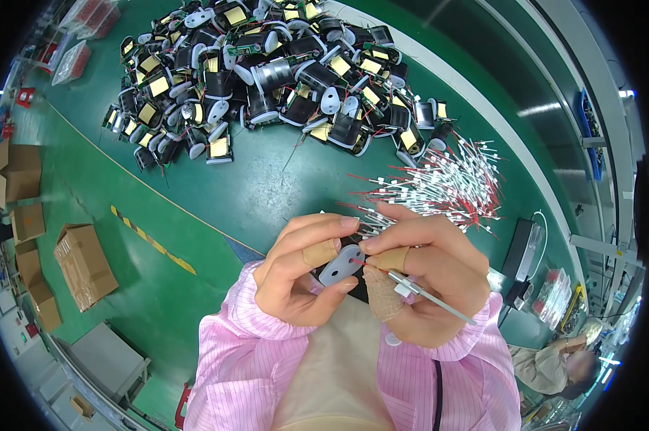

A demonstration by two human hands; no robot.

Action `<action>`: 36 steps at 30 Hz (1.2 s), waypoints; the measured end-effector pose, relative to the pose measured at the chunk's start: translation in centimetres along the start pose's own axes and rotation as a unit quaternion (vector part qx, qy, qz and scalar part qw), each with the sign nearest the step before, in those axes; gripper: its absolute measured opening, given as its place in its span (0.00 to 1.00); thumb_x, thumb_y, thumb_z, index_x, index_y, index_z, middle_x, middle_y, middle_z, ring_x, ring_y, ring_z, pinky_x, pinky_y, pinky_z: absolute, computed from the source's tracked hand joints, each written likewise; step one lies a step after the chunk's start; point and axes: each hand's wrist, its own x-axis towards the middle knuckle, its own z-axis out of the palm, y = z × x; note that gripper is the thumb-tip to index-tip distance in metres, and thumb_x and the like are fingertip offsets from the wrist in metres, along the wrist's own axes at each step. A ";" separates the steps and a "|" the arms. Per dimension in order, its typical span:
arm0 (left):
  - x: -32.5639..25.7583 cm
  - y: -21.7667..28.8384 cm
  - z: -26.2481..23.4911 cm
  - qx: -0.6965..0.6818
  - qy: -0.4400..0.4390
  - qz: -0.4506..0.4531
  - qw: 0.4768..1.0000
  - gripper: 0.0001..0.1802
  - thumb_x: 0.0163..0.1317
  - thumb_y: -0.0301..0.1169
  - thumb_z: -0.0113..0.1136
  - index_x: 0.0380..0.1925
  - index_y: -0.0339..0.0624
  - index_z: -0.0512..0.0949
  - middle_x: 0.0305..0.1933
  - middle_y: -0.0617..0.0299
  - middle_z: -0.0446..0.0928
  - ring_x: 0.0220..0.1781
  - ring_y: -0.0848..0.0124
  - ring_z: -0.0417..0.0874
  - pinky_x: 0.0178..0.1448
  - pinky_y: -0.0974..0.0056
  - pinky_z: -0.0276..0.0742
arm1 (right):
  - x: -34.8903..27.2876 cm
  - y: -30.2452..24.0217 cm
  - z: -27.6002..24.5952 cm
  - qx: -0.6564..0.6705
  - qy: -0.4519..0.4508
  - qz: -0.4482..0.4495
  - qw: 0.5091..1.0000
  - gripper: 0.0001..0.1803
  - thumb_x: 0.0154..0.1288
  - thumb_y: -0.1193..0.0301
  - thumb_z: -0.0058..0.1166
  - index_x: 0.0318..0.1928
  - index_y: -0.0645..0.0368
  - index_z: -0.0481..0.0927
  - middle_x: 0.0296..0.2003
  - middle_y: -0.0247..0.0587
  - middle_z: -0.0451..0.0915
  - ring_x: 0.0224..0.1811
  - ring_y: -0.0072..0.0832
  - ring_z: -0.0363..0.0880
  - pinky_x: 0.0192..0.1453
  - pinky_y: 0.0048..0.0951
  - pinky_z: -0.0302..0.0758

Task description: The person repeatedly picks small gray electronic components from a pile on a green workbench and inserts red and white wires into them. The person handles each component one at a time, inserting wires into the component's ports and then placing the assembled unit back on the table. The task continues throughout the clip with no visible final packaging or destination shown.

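Observation:
My left hand (296,273) is closed on a small black housing with a grey oval end cap (341,266); the cap has dark holes and faces me. Most of the black body is hidden behind my fingers. A wire lead (439,303) with a white sleeve, a white connector and a red wire lies across my right hand (436,276), pinched in its fingers. Its red end reaches a hole in the cap; how deep it sits I cannot tell. Tan coverings wrap fingers of both hands.
Many similar black housings (274,75) with grey caps and yellow pads are heaped on the green table (256,179). Beside them lies a pile of white and red leads (439,187). A black box (520,248) stands right. Cardboard boxes (85,266) are on the floor; another person (551,368) sits lower right.

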 end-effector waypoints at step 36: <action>0.6 -0.2 -0.7 0.012 -0.029 0.012 0.999 0.24 0.49 0.20 0.70 0.46 0.31 0.71 0.51 0.38 0.77 0.49 0.46 0.80 0.51 0.51 0.78 | 0.7 0.0 0.0 -0.035 -0.012 -0.009 0.999 0.12 0.39 0.83 0.67 0.29 0.65 0.81 0.32 0.43 0.81 0.30 0.34 0.82 0.50 0.41 0.82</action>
